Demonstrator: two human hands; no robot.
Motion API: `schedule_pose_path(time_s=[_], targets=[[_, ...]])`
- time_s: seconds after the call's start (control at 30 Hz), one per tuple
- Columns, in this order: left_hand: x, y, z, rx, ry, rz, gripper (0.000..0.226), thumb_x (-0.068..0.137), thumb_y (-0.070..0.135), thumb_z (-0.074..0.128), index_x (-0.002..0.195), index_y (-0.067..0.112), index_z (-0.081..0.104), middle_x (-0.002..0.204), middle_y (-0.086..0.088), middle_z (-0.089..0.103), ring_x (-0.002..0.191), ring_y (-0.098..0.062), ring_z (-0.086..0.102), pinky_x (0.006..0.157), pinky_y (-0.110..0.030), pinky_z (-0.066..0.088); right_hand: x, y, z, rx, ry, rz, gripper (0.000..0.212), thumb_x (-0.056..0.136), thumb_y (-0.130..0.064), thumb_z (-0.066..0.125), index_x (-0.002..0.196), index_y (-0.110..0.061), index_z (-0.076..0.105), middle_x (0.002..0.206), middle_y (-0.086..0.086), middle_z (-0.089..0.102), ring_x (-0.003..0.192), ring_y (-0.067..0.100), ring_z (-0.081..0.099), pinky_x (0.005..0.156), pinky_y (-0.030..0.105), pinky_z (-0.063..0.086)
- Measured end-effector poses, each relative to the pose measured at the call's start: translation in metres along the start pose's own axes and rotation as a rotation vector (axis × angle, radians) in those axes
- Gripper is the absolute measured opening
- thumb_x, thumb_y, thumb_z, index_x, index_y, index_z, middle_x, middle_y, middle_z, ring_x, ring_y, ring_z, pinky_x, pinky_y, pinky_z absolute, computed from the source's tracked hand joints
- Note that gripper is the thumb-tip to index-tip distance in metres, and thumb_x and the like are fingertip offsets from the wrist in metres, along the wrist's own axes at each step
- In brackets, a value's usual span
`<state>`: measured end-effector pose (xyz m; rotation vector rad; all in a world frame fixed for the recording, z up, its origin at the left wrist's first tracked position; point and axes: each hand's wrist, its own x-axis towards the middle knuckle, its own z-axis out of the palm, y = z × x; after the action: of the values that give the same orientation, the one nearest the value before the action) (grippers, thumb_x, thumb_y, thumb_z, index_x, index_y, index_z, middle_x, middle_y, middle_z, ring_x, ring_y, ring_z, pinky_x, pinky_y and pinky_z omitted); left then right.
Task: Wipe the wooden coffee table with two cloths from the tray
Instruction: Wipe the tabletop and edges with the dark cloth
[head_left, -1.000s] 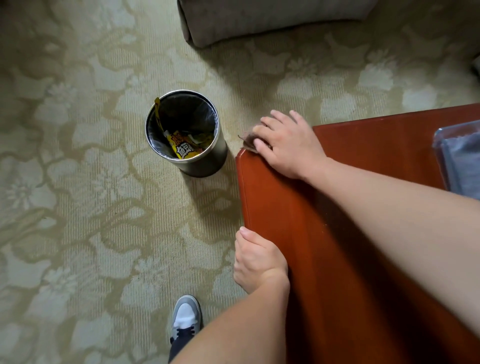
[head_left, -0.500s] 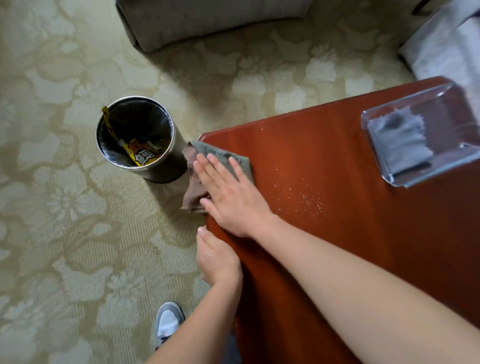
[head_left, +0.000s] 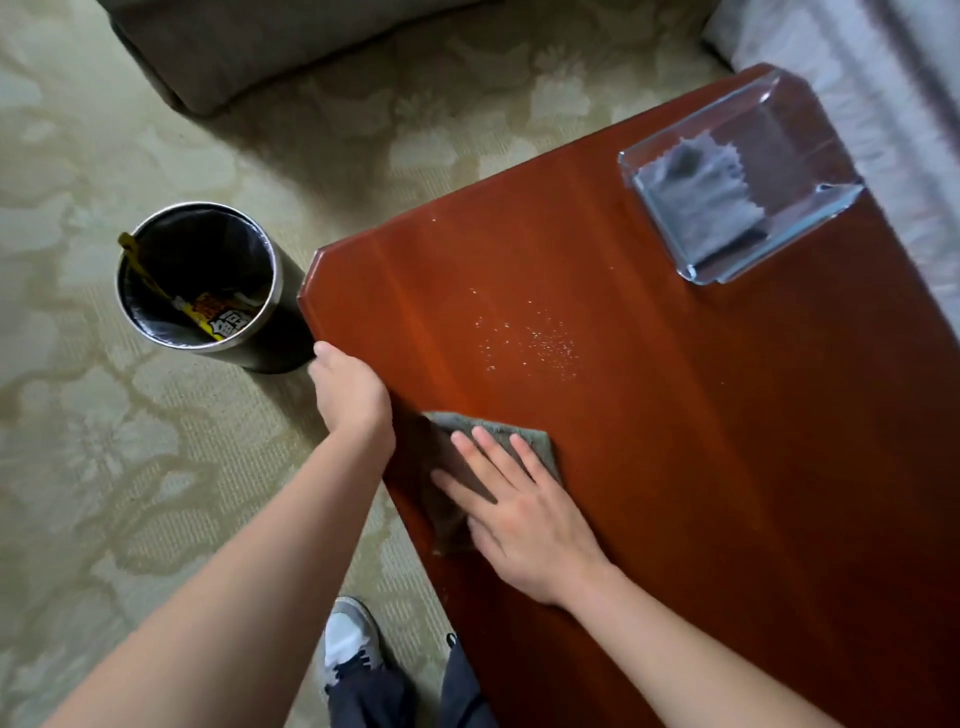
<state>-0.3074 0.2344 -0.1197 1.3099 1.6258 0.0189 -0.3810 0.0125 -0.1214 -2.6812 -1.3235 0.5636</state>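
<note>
Cloths: 2 in sight, 1 out on the table and 1 in the tray.
Cloth in use: grey-brown cloth (head_left: 439, 447) lies spread on the wooden coffee table (head_left: 675, 467), close to its near left edge.
Right hand: right hand (head_left: 519, 514) lies palm down on that cloth, fingers straight and slightly spread, pressing flat on it, not curled round it.
Left hand: left hand (head_left: 350, 395) sits against the table's left edge, just beyond the cloth, with only its back and thumb showing. From where I stand I cannot tell whether its fingers are curled or holding anything.
Tray: 1 clear tray (head_left: 795, 124) stands on the far right corner of the table, well apart from both hands.
Second cloth: 1 grey cloth (head_left: 701, 202) lies flat inside the tray, filling its left part.
Crumbs: 1 loose scatter of pale crumbs (head_left: 524, 338) marks the middle of the tabletop, between the hands and the tray, untouched by the cloth.
Bin: 1 round metal bin (head_left: 280, 343) with a black liner stands on the carpet (head_left: 104, 467), just beside the table's far left corner, with yellow wrappers (head_left: 218, 317) inside.
Sofa: 1 grey sofa base (head_left: 260, 47) runs along the top.
Feet: 1 white shoe (head_left: 348, 644) shows beside the table, under dark trouser legs (head_left: 374, 696).
</note>
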Motion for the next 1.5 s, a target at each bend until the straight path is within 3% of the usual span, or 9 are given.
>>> schedule_pose_path(time_s=[0.2,0.33,0.43,0.53,0.77,1.03,1.13,1.3,1.5], targets=[[-0.012,-0.005,0.019,0.279,0.297,0.143,0.056,0.11,0.046,0.013,0.131,0.011,0.052,0.129,-0.016,0.065,0.118,-0.043,0.06,0.099,-0.048,0.04,-0.051,0.036,-0.01,0.015,0.003,0.087,0.094,0.08,-0.032,0.055,0.167,-0.033,0.019,0.177,0.007,-0.004,0.163,0.028,-0.002,0.129,0.054,0.002],[-0.008,-0.005,0.024,0.311,0.327,0.157,0.055,0.11,0.043,0.014,0.129,0.01,0.053,0.128,-0.017,0.066,0.116,-0.043,0.061,0.1,-0.047,0.039,-0.059,0.013,-0.016,0.174,0.144,0.565,0.088,0.095,-0.033,0.042,0.167,-0.012,-0.003,0.176,0.008,-0.009,0.163,0.024,-0.008,0.132,0.047,0.002],[-0.007,-0.005,0.025,0.312,0.346,0.171,0.056,0.11,0.043,0.013,0.13,0.009,0.053,0.127,-0.018,0.066,0.116,-0.043,0.061,0.1,-0.047,0.039,-0.036,-0.027,-0.003,0.238,0.162,0.838,0.079,0.107,-0.049,0.026,0.167,-0.007,-0.003,0.175,0.012,-0.006,0.163,0.025,-0.005,0.131,0.051,0.015],[-0.006,-0.005,0.027,0.317,0.356,0.168,0.056,0.11,0.043,0.014,0.13,0.009,0.054,0.127,-0.019,0.066,0.117,-0.045,0.06,0.102,-0.048,0.038,-0.003,-0.04,0.009,0.182,0.164,0.883,0.077,0.108,-0.05,0.031,0.166,-0.003,0.011,0.175,0.015,0.006,0.163,0.03,0.005,0.127,0.058,0.024],[-0.002,-0.007,0.031,0.374,0.408,0.161,0.055,0.11,0.043,0.015,0.127,0.01,0.055,0.123,-0.021,0.068,0.113,-0.046,0.061,0.101,-0.048,0.038,0.094,0.021,-0.029,0.111,0.186,0.868,0.077,0.108,-0.052,0.024,0.166,-0.003,0.01,0.175,0.019,0.002,0.163,0.034,-0.002,0.129,0.058,0.008],[-0.002,-0.004,0.033,0.367,0.432,0.132,0.053,0.11,0.043,0.019,0.129,0.01,0.057,0.123,-0.027,0.066,0.112,-0.05,0.06,0.098,-0.049,0.039,0.243,0.049,-0.075,-0.044,0.183,0.227,0.084,0.106,-0.057,0.028,0.167,-0.006,-0.002,0.176,0.013,-0.009,0.163,0.025,-0.009,0.131,0.045,0.006],[-0.001,-0.004,0.031,0.396,0.412,0.119,0.053,0.11,0.044,0.017,0.125,0.011,0.056,0.122,-0.025,0.067,0.108,-0.051,0.061,0.095,-0.05,0.04,0.231,0.058,-0.076,-0.074,0.192,0.333,0.088,0.105,-0.064,0.025,0.167,-0.006,0.004,0.176,0.014,-0.007,0.162,0.027,-0.011,0.131,0.05,0.005],[-0.004,-0.004,0.029,0.413,0.385,0.105,0.052,0.109,0.045,0.015,0.124,0.013,0.053,0.121,-0.022,0.067,0.105,-0.05,0.061,0.087,-0.05,0.037,0.125,0.094,-0.05,-0.04,0.242,0.804,0.083,0.105,-0.065,0.024,0.167,-0.01,0.017,0.175,0.016,0.01,0.162,0.038,0.007,0.128,0.06,0.012],[-0.007,-0.002,0.027,0.439,0.351,0.064,0.05,0.108,0.046,0.013,0.118,0.014,0.051,0.121,-0.016,0.068,0.101,-0.048,0.062,0.078,-0.043,0.025,0.137,0.095,-0.055,0.014,0.283,0.9,0.081,0.105,-0.056,0.027,0.163,-0.001,0.023,0.171,0.025,0.017,0.16,0.042,0.015,0.128,0.059,0.018]])
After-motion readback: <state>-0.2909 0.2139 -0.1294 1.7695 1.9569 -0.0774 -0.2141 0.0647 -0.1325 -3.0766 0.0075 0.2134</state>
